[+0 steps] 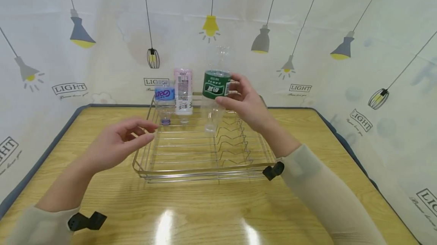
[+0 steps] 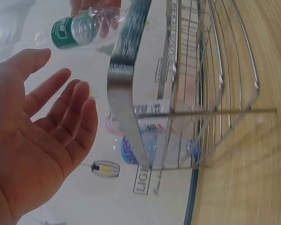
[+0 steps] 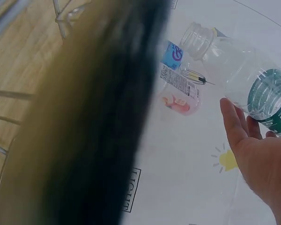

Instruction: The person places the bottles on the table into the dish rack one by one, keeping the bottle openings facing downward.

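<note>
My right hand (image 1: 247,104) grips a clear plastic bottle with a green label (image 1: 216,84) around its middle, fingers behind and thumb in front. The bottle is upside down, its uncapped neck pointing down over the wire dish rack (image 1: 184,171). To its left, two more bottles stand neck down at the rack's back left: one with a blue label (image 1: 164,93) and purple cap, one with a pink and white wrap (image 1: 183,91). My left hand (image 1: 119,142) hovers by the rack's left rim with relaxed fingers and nothing in it; its palm shows in the left wrist view.
The rack stands on a wooden table (image 1: 191,211), with a row of zigzag wire dividers (image 1: 233,138) along its right half. Behind the table hangs a pale sheet (image 1: 310,74) printed with lamps. In the right wrist view a blurred dark bar (image 3: 98,117) blocks much of the picture.
</note>
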Demonstrator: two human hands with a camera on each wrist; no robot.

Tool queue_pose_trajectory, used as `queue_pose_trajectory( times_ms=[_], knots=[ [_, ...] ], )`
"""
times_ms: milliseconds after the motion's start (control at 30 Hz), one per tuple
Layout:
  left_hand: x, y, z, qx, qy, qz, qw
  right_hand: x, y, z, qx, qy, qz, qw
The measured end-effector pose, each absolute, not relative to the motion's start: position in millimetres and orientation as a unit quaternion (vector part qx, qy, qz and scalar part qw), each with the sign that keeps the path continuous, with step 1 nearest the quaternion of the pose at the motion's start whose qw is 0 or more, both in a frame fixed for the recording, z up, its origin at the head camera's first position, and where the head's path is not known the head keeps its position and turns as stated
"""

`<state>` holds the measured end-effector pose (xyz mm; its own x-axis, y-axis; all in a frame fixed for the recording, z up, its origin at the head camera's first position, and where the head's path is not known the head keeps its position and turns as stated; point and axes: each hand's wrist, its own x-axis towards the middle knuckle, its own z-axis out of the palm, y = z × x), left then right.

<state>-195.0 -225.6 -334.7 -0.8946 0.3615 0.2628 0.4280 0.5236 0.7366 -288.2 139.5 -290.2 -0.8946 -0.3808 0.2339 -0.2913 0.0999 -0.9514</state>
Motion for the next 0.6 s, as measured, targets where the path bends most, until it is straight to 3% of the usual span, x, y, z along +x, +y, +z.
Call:
queue_pose_trajectory(
  times_ms=[233,600],
  knots=[
    [-191.0,-247.9,-350.2,-0.225,-0.881,-0.41,0.068,-297.7,135.7,-287.4,-0.212,0.721,-0.659,0.029],
    [-187.3,-264.4,-372.4,-0.21,-0.896,-0.391,-0.008,-309.8,113.6,-274.6,-0.215,0.709,-0.671,0.012]
  ],
)
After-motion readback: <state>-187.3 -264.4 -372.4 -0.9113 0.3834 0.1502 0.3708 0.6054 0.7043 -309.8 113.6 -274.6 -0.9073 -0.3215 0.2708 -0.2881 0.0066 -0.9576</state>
